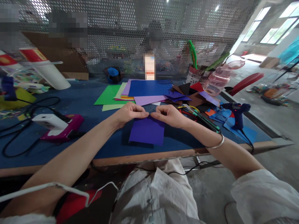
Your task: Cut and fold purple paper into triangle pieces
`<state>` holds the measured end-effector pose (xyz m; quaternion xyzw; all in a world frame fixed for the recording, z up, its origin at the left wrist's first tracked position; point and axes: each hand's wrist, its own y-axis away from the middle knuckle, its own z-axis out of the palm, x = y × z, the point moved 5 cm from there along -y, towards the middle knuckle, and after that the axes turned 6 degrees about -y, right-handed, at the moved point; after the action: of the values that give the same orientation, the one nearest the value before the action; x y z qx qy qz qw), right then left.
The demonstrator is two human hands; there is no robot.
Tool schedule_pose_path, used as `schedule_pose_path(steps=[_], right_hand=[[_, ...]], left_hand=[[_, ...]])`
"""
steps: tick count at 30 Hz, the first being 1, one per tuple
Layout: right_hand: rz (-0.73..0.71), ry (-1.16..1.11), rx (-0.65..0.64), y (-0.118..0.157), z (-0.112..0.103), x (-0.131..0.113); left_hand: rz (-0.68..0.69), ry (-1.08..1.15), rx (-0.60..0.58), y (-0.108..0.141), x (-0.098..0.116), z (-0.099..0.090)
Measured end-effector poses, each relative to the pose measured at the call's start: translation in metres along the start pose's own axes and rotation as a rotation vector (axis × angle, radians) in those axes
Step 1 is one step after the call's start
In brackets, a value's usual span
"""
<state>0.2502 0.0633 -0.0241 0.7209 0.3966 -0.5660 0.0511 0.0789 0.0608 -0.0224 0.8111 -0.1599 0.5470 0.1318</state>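
A purple sheet of paper hangs slightly above the blue tabletop, tilted toward me. My left hand pinches its top edge between thumb and curled fingers. Close beside it, my right hand pinches the same edge, the two thumb tips almost meeting. Just beyond my hands lies a stack of coloured paper sheets, dark blue on top, with green and lilac sheets sticking out. Several dark and purple paper scraps rest at the stack's right side.
On the left stand a magenta power strip with a white plug adapter and black cables. At right are a blue glue gun, pens, a pink bottle and blue paper pieces. A perforated metal panel rises behind.
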Motion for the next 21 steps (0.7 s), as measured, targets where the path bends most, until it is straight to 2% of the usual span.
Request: schedule_pose_path(steps=[4,8,15,21], right_hand=[[-0.01,0.056,0.005,-0.001,-0.003,0.006],[0.065,0.172,0.044,0.0,-0.009,0.015],[0.118,0.25,0.088,-0.002,-0.015,0.018],[0.117,0.27,0.087,-0.002,-0.015,0.018]], left_hand=[[-0.044,0.001,0.096,-0.005,-0.007,-0.009],[-0.065,-0.01,0.164,-0.007,-0.011,-0.012],[-0.153,0.069,0.222,-0.008,-0.015,-0.009],[-0.186,0.061,0.261,-0.01,-0.019,-0.014]])
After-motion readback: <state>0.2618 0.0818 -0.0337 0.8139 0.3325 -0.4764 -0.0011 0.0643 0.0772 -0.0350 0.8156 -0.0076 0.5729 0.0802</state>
